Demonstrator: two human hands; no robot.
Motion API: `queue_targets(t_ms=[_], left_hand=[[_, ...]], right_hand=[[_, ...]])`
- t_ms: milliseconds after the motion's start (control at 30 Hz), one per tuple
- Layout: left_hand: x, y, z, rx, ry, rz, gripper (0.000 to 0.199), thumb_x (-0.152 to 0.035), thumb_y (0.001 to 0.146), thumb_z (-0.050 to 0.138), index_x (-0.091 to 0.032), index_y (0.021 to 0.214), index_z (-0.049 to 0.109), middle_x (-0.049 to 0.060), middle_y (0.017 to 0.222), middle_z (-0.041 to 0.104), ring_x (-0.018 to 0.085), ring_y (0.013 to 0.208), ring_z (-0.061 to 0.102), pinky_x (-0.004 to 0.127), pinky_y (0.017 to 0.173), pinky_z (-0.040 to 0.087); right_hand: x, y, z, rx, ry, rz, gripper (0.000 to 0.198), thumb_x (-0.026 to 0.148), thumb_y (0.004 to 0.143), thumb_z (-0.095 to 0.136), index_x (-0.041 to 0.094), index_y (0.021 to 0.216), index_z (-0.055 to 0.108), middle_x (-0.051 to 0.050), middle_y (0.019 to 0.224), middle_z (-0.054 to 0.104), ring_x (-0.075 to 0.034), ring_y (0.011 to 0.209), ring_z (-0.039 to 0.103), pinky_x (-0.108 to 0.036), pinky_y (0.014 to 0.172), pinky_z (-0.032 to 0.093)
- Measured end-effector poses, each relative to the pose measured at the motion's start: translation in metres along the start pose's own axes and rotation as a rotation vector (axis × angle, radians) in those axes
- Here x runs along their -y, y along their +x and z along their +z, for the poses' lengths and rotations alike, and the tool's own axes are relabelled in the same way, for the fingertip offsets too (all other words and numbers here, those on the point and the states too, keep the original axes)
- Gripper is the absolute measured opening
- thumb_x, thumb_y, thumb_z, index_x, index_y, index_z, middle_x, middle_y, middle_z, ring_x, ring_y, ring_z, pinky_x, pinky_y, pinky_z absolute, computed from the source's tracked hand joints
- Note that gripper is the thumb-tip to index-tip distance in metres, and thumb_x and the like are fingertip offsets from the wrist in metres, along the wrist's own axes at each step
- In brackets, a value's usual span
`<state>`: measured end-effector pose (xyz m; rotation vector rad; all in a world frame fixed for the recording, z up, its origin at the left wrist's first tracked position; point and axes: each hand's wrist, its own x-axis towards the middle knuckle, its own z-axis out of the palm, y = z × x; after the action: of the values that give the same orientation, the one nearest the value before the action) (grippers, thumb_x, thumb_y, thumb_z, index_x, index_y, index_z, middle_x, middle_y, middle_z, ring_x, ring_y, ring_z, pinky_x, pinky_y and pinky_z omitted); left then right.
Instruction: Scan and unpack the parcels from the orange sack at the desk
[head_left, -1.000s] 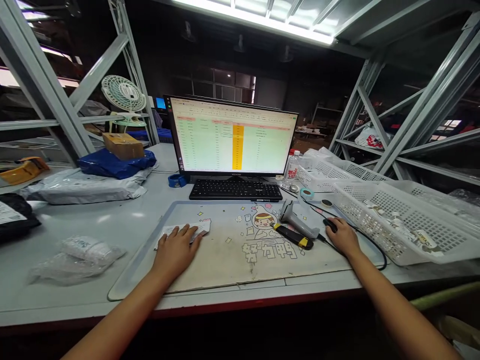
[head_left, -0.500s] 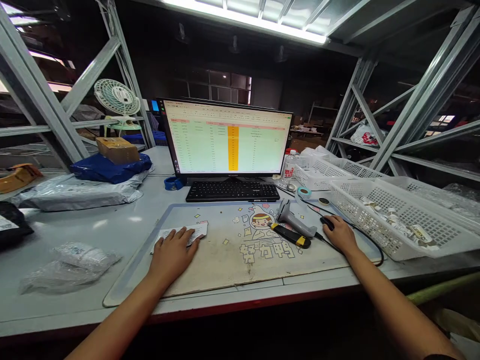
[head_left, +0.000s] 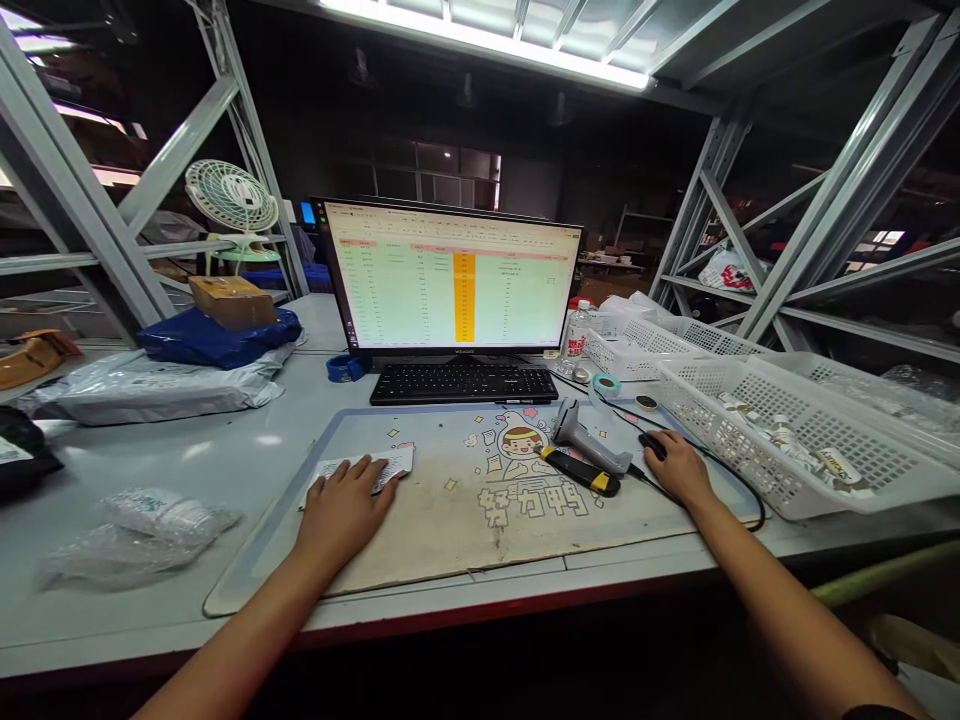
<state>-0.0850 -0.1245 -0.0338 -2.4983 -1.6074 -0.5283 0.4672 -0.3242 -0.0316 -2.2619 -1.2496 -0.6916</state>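
Note:
My left hand (head_left: 346,510) lies flat on a white paper slip (head_left: 396,462), fingers spread, pressing it against the printed desk mat (head_left: 442,540). The palm and fingers cover much of the slip. At the right of the mat, my right hand (head_left: 681,470) is closed over a black computer mouse (head_left: 652,445). Between my hands lie a grey barcode scanner (head_left: 589,440) and a black and yellow utility knife (head_left: 577,470), side by side. Behind them stand a black keyboard (head_left: 463,383) and a monitor (head_left: 405,280) showing a spreadsheet with one orange column.
White perforated baskets (head_left: 795,470) line the right side, the nearest with small white bottles. A clear bottle (head_left: 577,330) and a teal tape roll (head_left: 606,384) sit near the monitor. Wrapped parcels (head_left: 165,385) and a bubble-wrapped item (head_left: 150,525) lie left. Metal shelf posts frame the desk.

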Motion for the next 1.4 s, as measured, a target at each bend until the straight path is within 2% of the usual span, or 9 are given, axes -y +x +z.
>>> queue_targets(t_ms=[300,667,1100,1267,1333,1400], left_hand=[[-0.001,-0.001,-0.003,0.007,0.002,-0.001,0.063,-0.050,0.104,0.032,-0.018,0.149,0.062,0.012,0.158,0.056,0.040,0.148,0.047,0.060,0.118,0.040],[0.001,0.000,0.001,0.006,0.016,-0.010,0.064,-0.052,0.104,0.031,-0.019,0.149,0.061,0.010,0.158,0.056,0.040,0.148,0.047,0.061,0.119,0.040],[0.001,0.002,0.003,0.042,0.039,-0.032,0.064,-0.054,0.104,0.030,-0.024,0.153,0.058,0.007,0.161,0.053,0.037,0.151,0.044,0.059,0.121,0.038],[0.008,0.011,-0.001,0.036,0.038,-0.066,0.062,-0.052,0.104,0.031,-0.022,0.151,0.059,0.011,0.160,0.053,0.039,0.148,0.047,0.062,0.118,0.040],[0.011,0.020,-0.008,0.080,0.037,-0.084,0.063,-0.054,0.102,0.034,-0.020,0.149,0.060,0.015,0.157,0.056,0.042,0.142,0.051,0.064,0.112,0.043],[0.010,0.034,-0.017,0.148,0.031,-0.133,0.068,-0.062,0.101,0.036,-0.016,0.142,0.065,0.021,0.147,0.063,0.046,0.133,0.057,0.068,0.108,0.044]], right_hand=[[-0.001,0.000,0.001,0.005,0.011,-0.007,0.040,0.035,0.097,0.057,0.020,0.131,0.072,-0.011,0.137,0.067,-0.030,0.116,0.068,-0.041,0.097,0.055],[0.000,0.000,0.000,0.008,0.011,-0.003,0.039,0.034,0.095,0.059,0.021,0.128,0.075,-0.011,0.136,0.068,-0.030,0.111,0.069,-0.041,0.092,0.057],[-0.003,-0.001,0.001,0.007,0.035,-0.037,0.044,0.039,0.096,0.054,0.021,0.131,0.071,-0.012,0.138,0.067,-0.031,0.114,0.068,-0.042,0.094,0.056],[-0.007,-0.001,0.005,0.020,0.083,-0.062,0.051,0.044,0.095,0.051,0.015,0.135,0.063,-0.015,0.128,0.071,-0.031,0.109,0.070,-0.043,0.092,0.056],[-0.009,0.000,0.008,0.028,0.104,-0.085,0.050,0.046,0.094,0.051,0.015,0.131,0.065,-0.015,0.125,0.071,-0.031,0.110,0.070,-0.043,0.094,0.056],[-0.011,0.001,0.011,0.021,0.115,-0.116,0.050,0.047,0.094,0.049,0.017,0.130,0.066,-0.014,0.133,0.069,-0.031,0.117,0.068,-0.043,0.100,0.055]])
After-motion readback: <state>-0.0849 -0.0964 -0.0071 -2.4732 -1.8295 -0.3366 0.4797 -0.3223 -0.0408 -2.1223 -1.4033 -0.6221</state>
